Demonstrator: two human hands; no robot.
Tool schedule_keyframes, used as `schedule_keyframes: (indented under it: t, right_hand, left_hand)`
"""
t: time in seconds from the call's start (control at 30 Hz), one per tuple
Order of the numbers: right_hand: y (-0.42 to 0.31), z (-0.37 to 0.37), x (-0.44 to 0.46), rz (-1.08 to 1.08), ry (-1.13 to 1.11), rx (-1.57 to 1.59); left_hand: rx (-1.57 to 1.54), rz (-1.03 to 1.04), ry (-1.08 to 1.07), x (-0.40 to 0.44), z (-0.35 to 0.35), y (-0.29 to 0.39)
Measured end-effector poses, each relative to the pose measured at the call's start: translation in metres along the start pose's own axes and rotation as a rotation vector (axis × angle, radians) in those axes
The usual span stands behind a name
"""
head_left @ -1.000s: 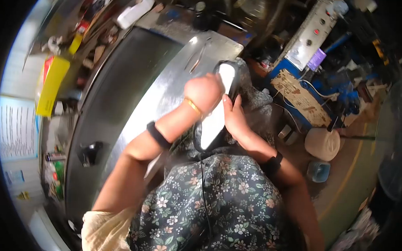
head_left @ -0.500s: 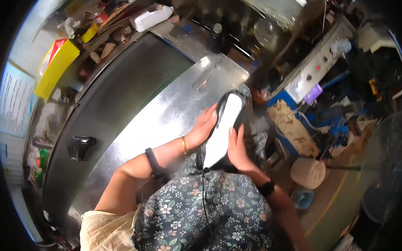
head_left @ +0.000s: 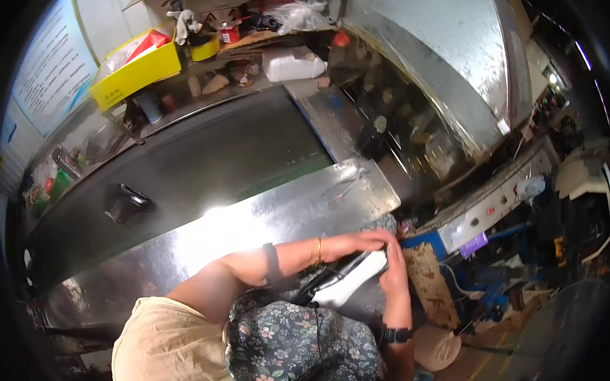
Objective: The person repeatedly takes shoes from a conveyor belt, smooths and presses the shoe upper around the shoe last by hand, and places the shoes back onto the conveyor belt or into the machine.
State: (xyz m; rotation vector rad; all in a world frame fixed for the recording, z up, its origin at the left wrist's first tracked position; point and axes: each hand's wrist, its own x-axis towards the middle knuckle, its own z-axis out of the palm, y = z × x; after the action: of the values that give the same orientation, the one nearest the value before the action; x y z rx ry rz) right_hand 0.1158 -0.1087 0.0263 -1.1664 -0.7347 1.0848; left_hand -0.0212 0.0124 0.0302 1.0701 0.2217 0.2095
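Note:
A black shoe with a long white sole (head_left: 354, 281) lies across my lap, sole side up, its near end by the floral apron (head_left: 293, 344). My left hand (head_left: 367, 241) reaches over the shoe's far end with its fingers bent across it. Against the right side of that same end presses my right hand (head_left: 393, 271), its fingers pointing up and meeting the left fingers. Both hands hold the shoe there and hide its tip. The dark upper shows only along the left edge.
A metal ledge (head_left: 277, 206) runs before me, beside a dark conveyor belt (head_left: 212, 154) carrying a black shiny object (head_left: 126, 203). Behind stand a yellow box (head_left: 138, 70) and a white jug (head_left: 292, 64). At right is a control panel (head_left: 489, 214) above a pale bucket (head_left: 438, 347).
My hands have shifted from the shoe's sides to its far end, and the shoe is tilted and lower. The camera view has turned, and the black object on the belt appears farther right.

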Motion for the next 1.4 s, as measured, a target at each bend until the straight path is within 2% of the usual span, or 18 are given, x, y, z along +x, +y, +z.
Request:
schedule_keyframes:
  t: [0.13, 0.23, 0.27, 0.3, 0.53, 0.63, 0.7, 0.77, 0.83, 0.9, 0.93, 0.97, 1.03, 1.1, 1.13, 1.17, 1.3, 1.4]
  right_hand:
    - [0.001, 0.007, 0.002, -0.105, 0.124, -0.530]
    - [-0.011, 0.007, 0.008, -0.025, 0.104, -0.418]
    - [-0.017, -0.001, 0.010, 0.206, -0.030, 0.175]
    - [-0.024, -0.011, 0.009, 0.199, -0.214, 0.284]
    - [-0.007, 0.015, -0.002, 0.006, 0.120, -0.387]
    - [-0.014, -0.010, -0.013, 0.071, -0.107, 0.223]
    - [-0.016, -0.012, -0.026, 0.031, -0.124, 0.340]
    - [-0.059, -0.001, -0.063, -0.094, 0.032, -1.294]
    - [-0.046, -0.030, -0.087, -0.260, -0.039, -0.393]
    - [-0.061, -0.027, -0.133, 0.069, 0.107, 0.058]
    - [-0.068, -0.026, -0.156, 0.199, 0.230, 0.291]
    - [-0.054, -0.051, -0.182, 0.305, 0.223, 0.181]
    - [-0.002, -0.096, -0.225, 0.468, 0.294, 0.225]
    - [0.075, -0.140, -0.263, 0.543, 0.513, 0.537]
    - [0.038, -0.089, -0.250, 0.470, 0.591, 0.510]
    - [-0.010, -0.046, -0.219, 0.411, 0.658, 0.489]
    - [0.047, -0.112, -0.126, 0.112, 0.565, 0.731]
    - [0.004, -0.104, 0.002, -0.131, 0.768, 0.305]
  left_hand:
    - [0.255, 0.147, 0.076, 0.001, 0.004, -0.020]
    - [0.257, 0.194, 0.038, -0.001, 0.004, -0.004]
    - [0.223, 0.193, 0.011, -0.003, 0.005, 0.002]
    - [0.240, 0.175, 0.011, -0.004, 0.003, 0.001]
    - [0.256, 0.043, -0.012, -0.005, -0.010, -0.002]
    - [0.324, 0.174, -0.022, -0.001, -0.005, -0.011]
    - [0.466, 0.217, 0.030, 0.001, 0.012, -0.015]
    - [1.029, 0.156, 0.124, -0.013, 0.057, 0.001]
    - [0.874, 0.465, -0.208, -0.019, 0.088, 0.009]
    - [0.211, 0.273, -0.656, -0.031, 0.121, 0.012]
    - [0.084, 0.175, -0.839, -0.037, 0.132, 0.016]
    - [0.226, 0.385, -0.929, -0.036, 0.130, 0.023]
    - [0.420, 0.295, -0.963, -0.031, 0.109, 0.011]
    - [0.412, 0.159, -0.618, -0.037, 0.075, 0.006]
    - [0.340, 0.087, -0.414, -0.041, 0.056, -0.001]
    - [0.222, 0.049, 0.009, -0.049, 0.019, -0.003]
    - [0.090, 0.059, 0.771, -0.110, -0.074, -0.010]
    - [0.165, 0.142, 1.226, -0.186, -0.133, -0.005]
